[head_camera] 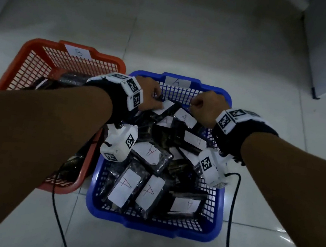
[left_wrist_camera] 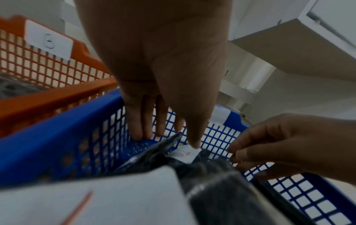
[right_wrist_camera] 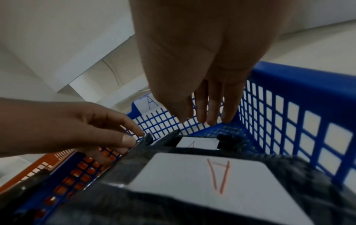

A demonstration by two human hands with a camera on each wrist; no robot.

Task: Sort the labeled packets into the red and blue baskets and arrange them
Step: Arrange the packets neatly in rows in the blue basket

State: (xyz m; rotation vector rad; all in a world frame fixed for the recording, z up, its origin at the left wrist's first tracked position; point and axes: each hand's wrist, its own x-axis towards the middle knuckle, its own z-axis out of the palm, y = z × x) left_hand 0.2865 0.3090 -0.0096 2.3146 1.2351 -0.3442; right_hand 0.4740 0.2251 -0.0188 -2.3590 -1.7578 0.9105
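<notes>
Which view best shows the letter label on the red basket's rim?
The head view: the red basket shows nearly whole, its white label marked B. The left wrist view shows the label close but blurred. The right wrist view shows only a basket corner, no label.
</notes>
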